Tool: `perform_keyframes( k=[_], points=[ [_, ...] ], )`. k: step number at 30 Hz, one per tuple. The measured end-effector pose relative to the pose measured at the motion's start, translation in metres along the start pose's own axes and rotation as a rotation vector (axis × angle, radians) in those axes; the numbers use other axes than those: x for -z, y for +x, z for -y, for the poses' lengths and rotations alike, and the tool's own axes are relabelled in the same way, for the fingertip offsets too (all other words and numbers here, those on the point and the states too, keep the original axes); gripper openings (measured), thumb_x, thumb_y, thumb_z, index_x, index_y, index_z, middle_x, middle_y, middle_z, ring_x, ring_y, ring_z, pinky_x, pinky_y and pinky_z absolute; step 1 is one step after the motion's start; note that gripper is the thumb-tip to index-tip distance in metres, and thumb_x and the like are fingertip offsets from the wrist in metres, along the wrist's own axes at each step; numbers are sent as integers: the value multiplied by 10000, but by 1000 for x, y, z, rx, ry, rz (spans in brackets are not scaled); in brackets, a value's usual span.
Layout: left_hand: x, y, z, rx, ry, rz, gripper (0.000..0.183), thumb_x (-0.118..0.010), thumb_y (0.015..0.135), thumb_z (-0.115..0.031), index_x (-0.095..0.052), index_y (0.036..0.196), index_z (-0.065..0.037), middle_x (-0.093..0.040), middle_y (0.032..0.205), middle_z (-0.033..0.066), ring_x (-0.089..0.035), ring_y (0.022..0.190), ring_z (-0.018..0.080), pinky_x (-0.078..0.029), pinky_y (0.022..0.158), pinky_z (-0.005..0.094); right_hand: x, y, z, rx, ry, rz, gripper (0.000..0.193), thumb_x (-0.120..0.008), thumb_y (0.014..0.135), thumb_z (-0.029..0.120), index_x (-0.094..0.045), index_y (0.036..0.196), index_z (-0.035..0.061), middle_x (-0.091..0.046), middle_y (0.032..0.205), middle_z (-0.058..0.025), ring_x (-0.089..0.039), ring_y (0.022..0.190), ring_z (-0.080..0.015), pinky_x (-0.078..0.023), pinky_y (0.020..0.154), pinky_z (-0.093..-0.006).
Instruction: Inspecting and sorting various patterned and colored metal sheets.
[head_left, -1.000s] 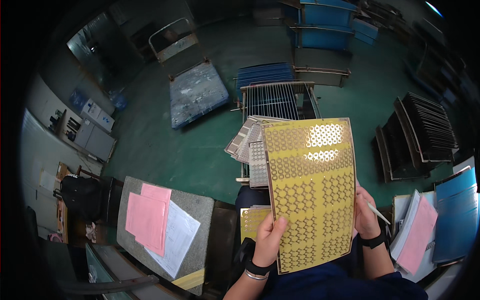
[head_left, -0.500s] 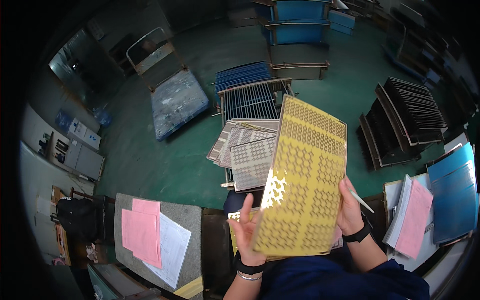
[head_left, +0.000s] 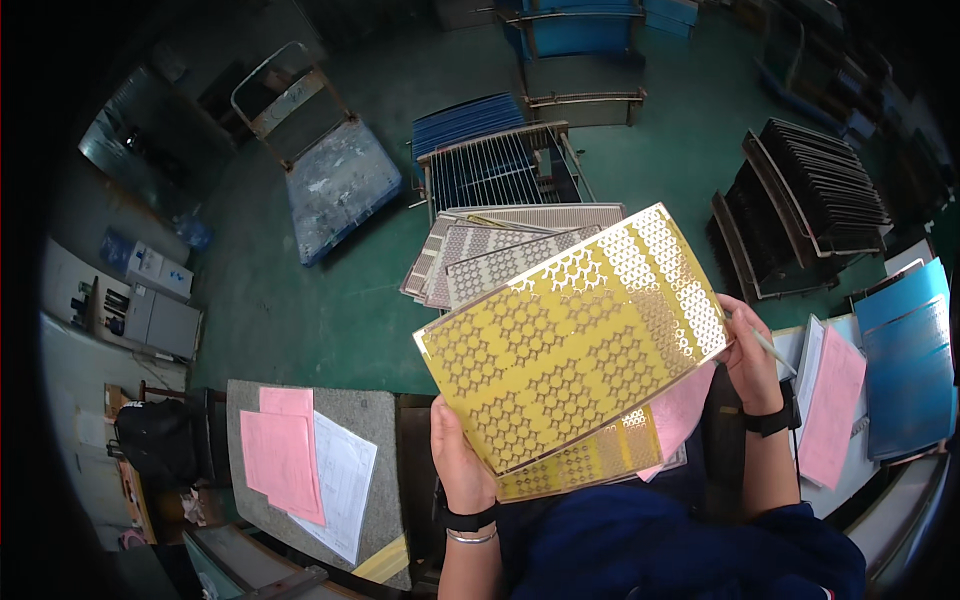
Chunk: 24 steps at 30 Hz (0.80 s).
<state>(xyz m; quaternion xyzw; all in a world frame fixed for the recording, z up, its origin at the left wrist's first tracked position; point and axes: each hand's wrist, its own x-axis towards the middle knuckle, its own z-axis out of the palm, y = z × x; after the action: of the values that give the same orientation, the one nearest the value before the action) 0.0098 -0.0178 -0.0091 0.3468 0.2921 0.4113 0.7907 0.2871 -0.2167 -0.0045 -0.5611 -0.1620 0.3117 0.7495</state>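
Yellow patterned panel (head_left: 560,350), shiny at its upper right, held up in front of the person's body, above the lap, its long sides slanting upward from left to right. The left hand (head_left: 464,460) is closed around the left short edge, its fingers partly hidden by the panel. The right hand (head_left: 750,355) is closed on the opposite short edge, with a slender white pen-like tool (head_left: 774,353) held in it as well, pointing outward to the right.

Just below the panel is a second yellow panel (head_left: 570,474), partly covered, with a pink sheet (head_left: 684,425) beside it. Beyond the hands, a wire rack (head_left: 480,172) stands on the floor, with pale patterned panels (head_left: 480,262) fanned in a pile at its near end. Farther right, a dark rack (head_left: 775,205) holds a row of thin dark sheets. On the left, a grey desk (head_left: 375,405) carries pink papers (head_left: 285,465) and a white sheet (head_left: 345,480).

Half a second ago the panel stood with its long sides steeply upright and the left hand's fingers were spread; now it is turned sideways and that hand grips it.
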Motion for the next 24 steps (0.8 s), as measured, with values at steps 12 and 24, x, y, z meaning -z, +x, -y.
perform_keyframes(
  k=[12, 24],
  points=[
    [10, 6, -4, -13, 96, -50, 309, -351, 1005, -169, -422, 1234, 25, -542, 1196, 152, -563, 1078, 191, -476, 917, 333, -1, -7, 10, -14, -125, 24, 326, -511, 950, 240, -563, 1148, -14, -621, 938, -29, -573, 809, -49, -450, 693, -184],
    [30, -3, -5, -231, 235, 116, 191, -566, 865, 33, -542, 1040, -38, -346, 1425, 216, -392, 1297, 293, -398, 1031, 391, 2, 8, -16, 114, 166, 56, 50, -516, 914, -10, -514, 913, 40, -346, 1433, -215, -494, 1207, -248, -445, 975, -338]
  ],
)
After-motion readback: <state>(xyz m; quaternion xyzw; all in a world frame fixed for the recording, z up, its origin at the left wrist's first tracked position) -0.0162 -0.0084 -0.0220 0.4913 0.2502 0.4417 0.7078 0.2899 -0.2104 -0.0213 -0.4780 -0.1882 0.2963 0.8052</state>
